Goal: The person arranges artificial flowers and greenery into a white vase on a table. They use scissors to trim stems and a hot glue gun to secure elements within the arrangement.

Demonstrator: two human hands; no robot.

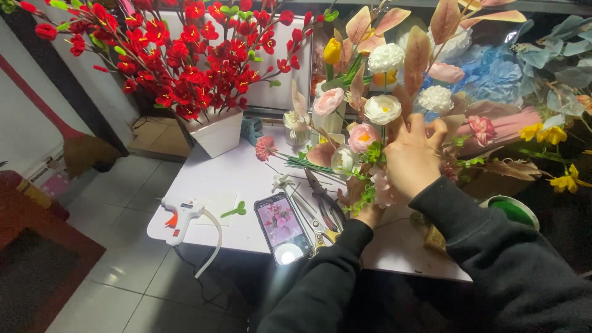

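My right hand [414, 155] is raised with fingers pinched on stems inside a bouquet of artificial flowers [377, 126], among white, pink and cream blooms with tan leaves. My left hand [369, 214] sits low under the bouquet, mostly hidden, gripping the bunch of stems from below. Both arms wear dark sleeves. A single pink flower with a long green stem [266, 148] lies on the white table [234, 179] left of the bouquet.
A phone [283, 227] with a flower picture lies near the table's front edge, pliers [324, 200] beside it. A white glue gun [180, 217] sits at the left corner. A white pot of red blossoms [217, 132] stands behind. A green tape roll [512, 209] lies right.
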